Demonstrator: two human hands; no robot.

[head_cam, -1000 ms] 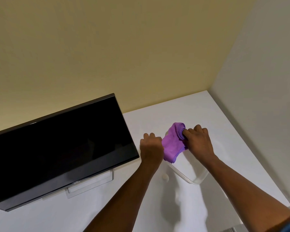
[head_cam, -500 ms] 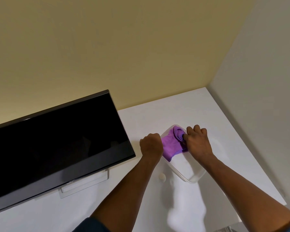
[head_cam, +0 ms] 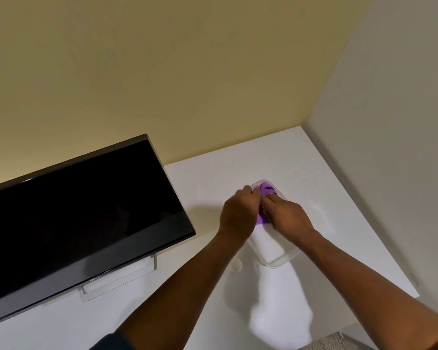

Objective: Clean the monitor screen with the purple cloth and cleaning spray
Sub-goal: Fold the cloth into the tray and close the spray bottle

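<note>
**Both hands bunch the cloth into the clear tub**

Between the two hands, the purple cloth (head_cam: 264, 195) sits crumpled at the far end of a clear plastic container (head_cam: 276, 258). The left hand (head_cam: 239, 215) and right hand (head_cam: 286, 215) meet over it, knuckles up; their fingers curl down into the fabric, apparently pinching it, though the fingertips are hidden. Just nearer than the left wrist lies a small round white cap (head_cam: 236, 265) on the white desk (head_cam: 238, 168). Well to the left of the left hand stands the dark monitor (head_cam: 81, 210). No spray bottle shows. To do this well, I would gather the cloth with one hand, steadying the light tub so it does not slide.
</note>
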